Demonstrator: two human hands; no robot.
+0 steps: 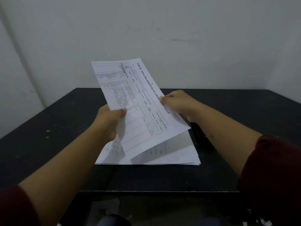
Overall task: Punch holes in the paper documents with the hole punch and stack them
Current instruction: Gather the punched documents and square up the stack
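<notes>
A printed sheet of paper with tables and a heading is lifted above the black table, tilted up toward the wall. My left hand pinches its left edge and my right hand pinches its right edge. Under it a stack of white papers lies flat on the table. A dark object, possibly the hole punch, sits at the stack's right edge, partly hidden by my right forearm and hard to make out.
The black table stands against a pale wall, with its front edge close to me. Dark red sleeves cover both upper forearms. Below the table edge the floor and a dark rounded object show.
</notes>
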